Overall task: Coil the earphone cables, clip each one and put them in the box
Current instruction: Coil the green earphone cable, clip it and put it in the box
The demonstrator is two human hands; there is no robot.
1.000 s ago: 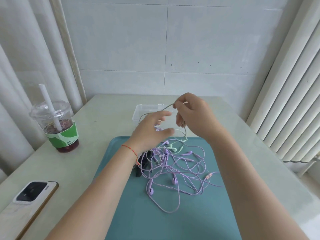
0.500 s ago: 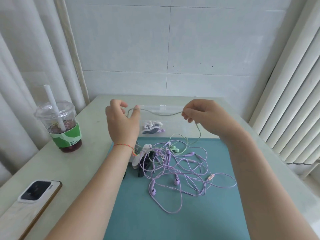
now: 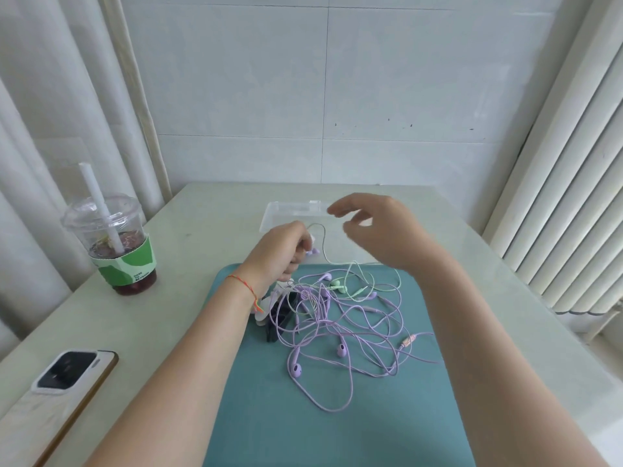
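Note:
A tangle of purple earphone cables (image 3: 340,335) lies on a teal tray (image 3: 337,416). A pale green earphone cable (image 3: 365,281) lies at the tray's far edge, and one strand of it rises to my left hand (image 3: 281,251), which is closed on that strand just above the tray's far left corner. My right hand (image 3: 381,230) hovers to the right of it with fingers spread and nothing in it. Behind both hands stands a clear plastic box (image 3: 290,210), partly hidden by them. White and dark clips (image 3: 273,315) lie under my left wrist.
A plastic cup (image 3: 114,244) with a dark drink and a white straw stands at the left on the pale table (image 3: 188,264). A phone (image 3: 64,392) lies face down near the front left edge. A radiator lines the right side.
My left hand has come back down and right toward the tray with the green strand. My right hand has let go of the strand and opened.

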